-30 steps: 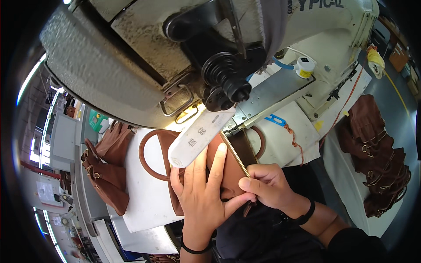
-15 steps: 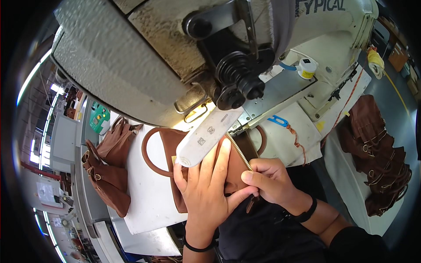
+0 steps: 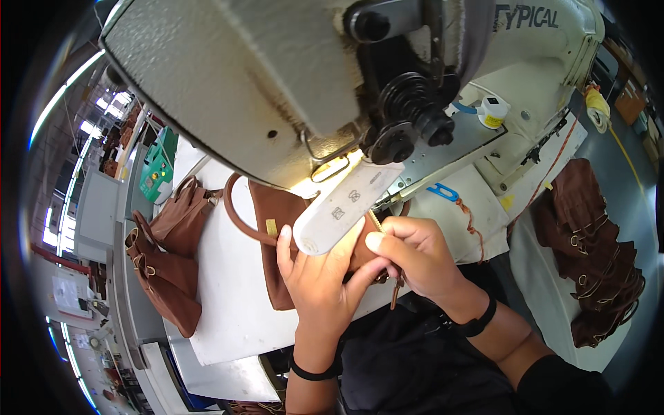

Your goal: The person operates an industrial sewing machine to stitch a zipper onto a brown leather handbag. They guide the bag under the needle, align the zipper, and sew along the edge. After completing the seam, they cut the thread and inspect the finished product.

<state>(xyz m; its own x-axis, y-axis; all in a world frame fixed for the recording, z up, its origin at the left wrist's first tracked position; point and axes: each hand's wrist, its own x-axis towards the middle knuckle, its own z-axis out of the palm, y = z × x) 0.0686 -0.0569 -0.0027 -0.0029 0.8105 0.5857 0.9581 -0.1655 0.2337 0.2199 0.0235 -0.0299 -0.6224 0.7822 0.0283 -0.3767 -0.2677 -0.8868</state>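
Note:
A brown leather handbag [image 3: 273, 280] lies on the white worktop under the head of a sewing machine [image 3: 228, 90]. Its metal-toothed zipper [image 3: 375, 221] runs up toward the presser area, which a pale rounded plate [image 3: 339, 211] partly covers. My left hand [image 3: 319, 280] rests flat on the leather with its fingers spread, and their tips pass beneath that plate. Between thumb and bent fingers, my right hand [image 3: 423, 257] pinches the near part of the zipper. The two thumbs are close together. A leather pull tab [image 3: 395, 294] hangs below my right hand.
Two more brown bags [image 3: 166, 277] stand to the left near a green control box [image 3: 158, 166]. On the machine bed are a white bottle [image 3: 492, 111] and a blue plastic piece [image 3: 443, 191] on orange cord. Stacked brown leather pieces [image 3: 588, 249] lie at right.
Both hands and the bag have moved up closer to the sewing spot. Less zipper shows between my right hand and the machine. The whole view has shifted slightly.

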